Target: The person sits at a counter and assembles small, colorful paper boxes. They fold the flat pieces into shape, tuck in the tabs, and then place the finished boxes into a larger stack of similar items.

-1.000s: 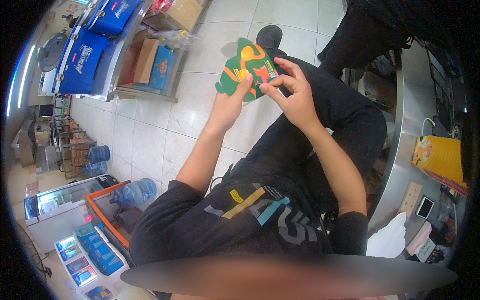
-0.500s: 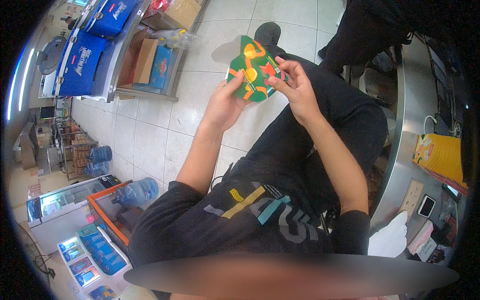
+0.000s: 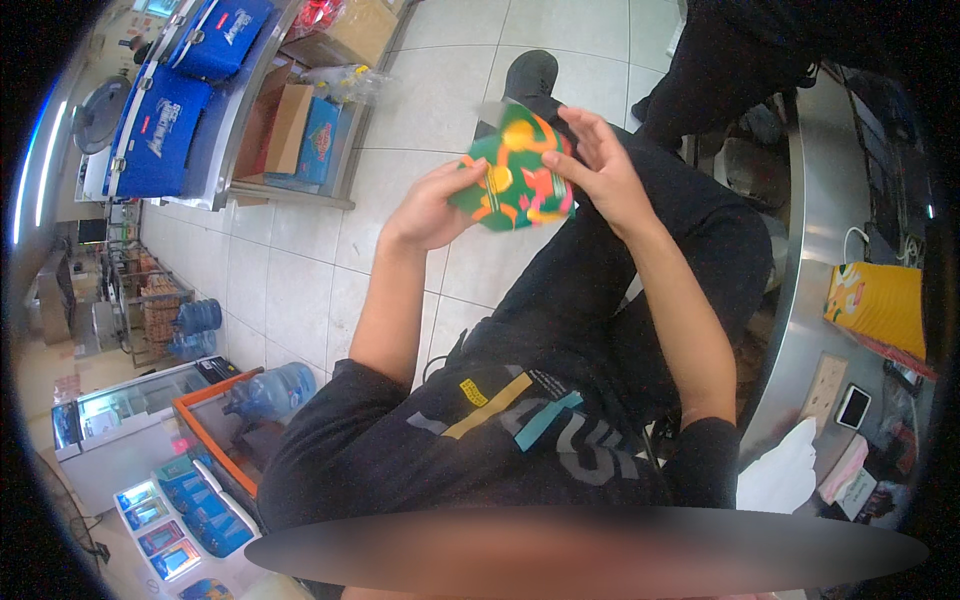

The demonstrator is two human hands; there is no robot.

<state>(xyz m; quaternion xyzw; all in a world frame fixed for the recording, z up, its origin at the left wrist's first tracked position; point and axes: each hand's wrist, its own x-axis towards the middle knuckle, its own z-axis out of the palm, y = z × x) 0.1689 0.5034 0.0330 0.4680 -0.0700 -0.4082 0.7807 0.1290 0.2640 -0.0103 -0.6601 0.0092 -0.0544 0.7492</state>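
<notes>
Over my lap I hold up a green folded card piece [image 3: 507, 190] printed with orange, yellow and pink shapes. It looks like flat thin packaging, and it is blurred. My left hand [image 3: 436, 205] grips its left edge, thumb on the front face and the other fingers behind. On the opposite side, my right hand [image 3: 610, 170] presses its thumb against the card's right part. The fingers of that hand are bent, with their tips by the upper right edge. How they meet the back of the card is hidden.
At the right, a metal counter [image 3: 790, 330] bears a yellow packet [image 3: 875, 310], a phone [image 3: 853, 407] and white paper [image 3: 780, 470]. Another person's dark-clothed leg [image 3: 680, 75] stands ahead. Blue cooler bags [image 3: 160, 130] and an open carton [image 3: 290, 130] sit at the left, above a water jug [image 3: 275, 390].
The card has come a little nearer to me and turned, its upper part now tilted right. My right hand's fingers have lifted and loosened from the edge. My left hand has moved slightly left.
</notes>
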